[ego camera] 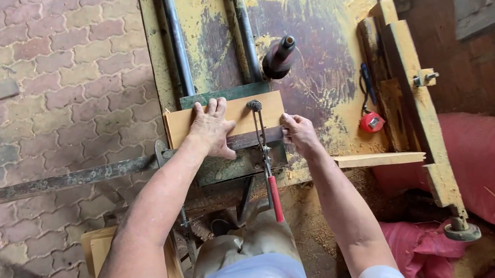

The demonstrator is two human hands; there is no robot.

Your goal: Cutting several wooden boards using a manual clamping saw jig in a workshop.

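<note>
My left hand [213,127] presses flat, fingers spread, on the wooden board [185,123]; my right hand [299,133] pinches its right edge.

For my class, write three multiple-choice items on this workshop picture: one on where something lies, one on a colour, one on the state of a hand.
1. Where does the small red tape measure lie?
A. on the yellow machine table, right of the board
B. on the brick floor
C. on top of the wooden board

2. What colour is the grip of the clamp lever?
A. blue
B. red
C. green

3. How is the left hand?
A. closed in a fist in the air
B. holding the tape measure
C. pressed flat, fingers spread, on the wooden board

Answers:
1 A, it rests on the worn yellow machine table beyond the right hand.
2 B, the grip below the metal stem is red.
3 C, the palm lies on the board.
</note>
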